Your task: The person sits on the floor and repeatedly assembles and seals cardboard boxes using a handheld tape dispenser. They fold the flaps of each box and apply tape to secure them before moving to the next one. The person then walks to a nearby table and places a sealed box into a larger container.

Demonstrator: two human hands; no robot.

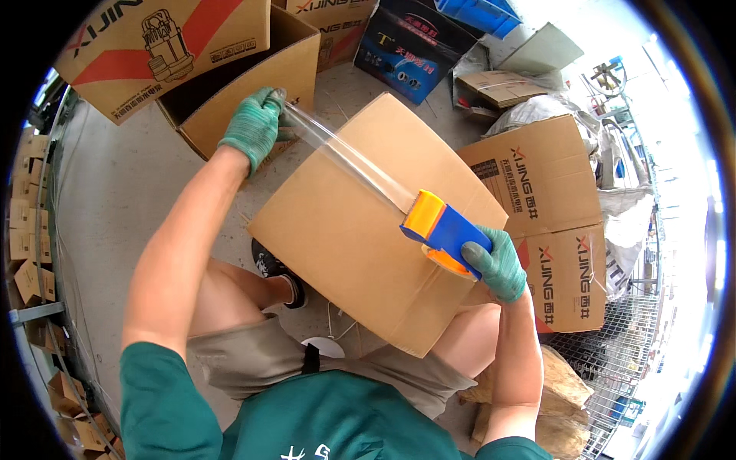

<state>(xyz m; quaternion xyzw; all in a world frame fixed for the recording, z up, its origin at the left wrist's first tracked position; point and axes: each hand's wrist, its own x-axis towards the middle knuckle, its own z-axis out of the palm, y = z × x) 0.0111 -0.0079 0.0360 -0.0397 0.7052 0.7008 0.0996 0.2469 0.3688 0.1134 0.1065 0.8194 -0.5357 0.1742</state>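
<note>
My right hand [500,262], in a green glove, grips a blue and orange tape dispenser [452,230] over the right part of a brown cardboard box [345,222]. A strip of clear packing tape [345,156] runs from the dispenser up to the left. Its far end is pinched in my gloved left hand [256,125], beyond the box's far left edge. The tape is stretched above the plain face of the box, which sits tilted between my legs. Whether the strip touches the cardboard at any point, I cannot tell.
An open carton [245,84] and a printed carton [172,50] stand at the far left. A black printed box [414,46] and a blue crate [483,14] are at the back. Flattened cartons [544,222] lean on the right, near a wire mesh cage [625,345]. Shelved small boxes [27,207] line the left.
</note>
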